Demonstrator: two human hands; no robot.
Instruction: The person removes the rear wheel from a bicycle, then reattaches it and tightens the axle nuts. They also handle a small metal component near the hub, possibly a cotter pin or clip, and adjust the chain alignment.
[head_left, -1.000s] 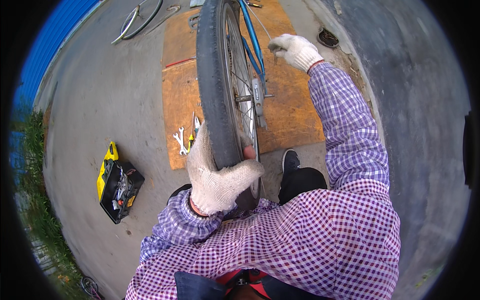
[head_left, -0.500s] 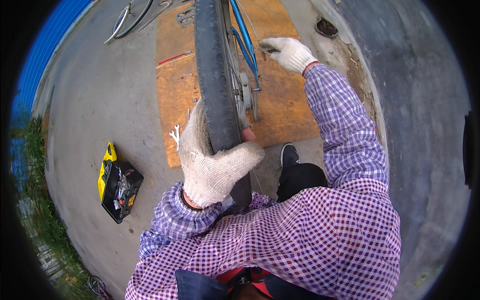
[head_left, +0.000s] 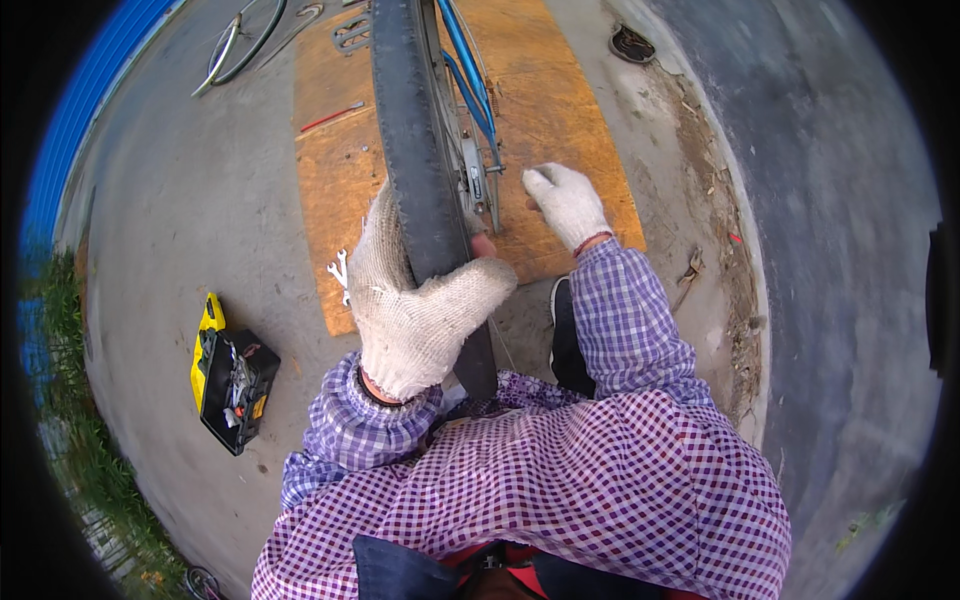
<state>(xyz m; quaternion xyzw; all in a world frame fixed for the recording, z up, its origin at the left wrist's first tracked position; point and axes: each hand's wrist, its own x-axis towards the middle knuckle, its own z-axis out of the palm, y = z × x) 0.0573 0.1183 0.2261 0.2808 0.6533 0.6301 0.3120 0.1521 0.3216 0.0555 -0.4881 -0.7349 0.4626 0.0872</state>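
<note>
Bicycle wheel (head_left: 410, 130) stands upright between the hands, its near end by the person's lap, the rest over the board. One gloved left hand (head_left: 405, 315) grasps the tyre, thumb across the tread, a bare fingertip on the far side. One gloved right hand (head_left: 568, 205), fingers curled, is apart from the wheel near the axle; whether it holds anything I cannot tell. The step looks like steadying or turning the wheel by its tyre; the next move seems to call for a firm left grip and a right hand clear of the spokes. Outward come one blue frame (head_left: 470, 95), one wooden board (head_left: 570, 110), what look like two wrenches (head_left: 342, 274), one red tool (head_left: 332, 117), one pair of pliers (head_left: 691, 272), one open toolbox (head_left: 240, 385) and one other wheel (head_left: 228, 55).
</note>
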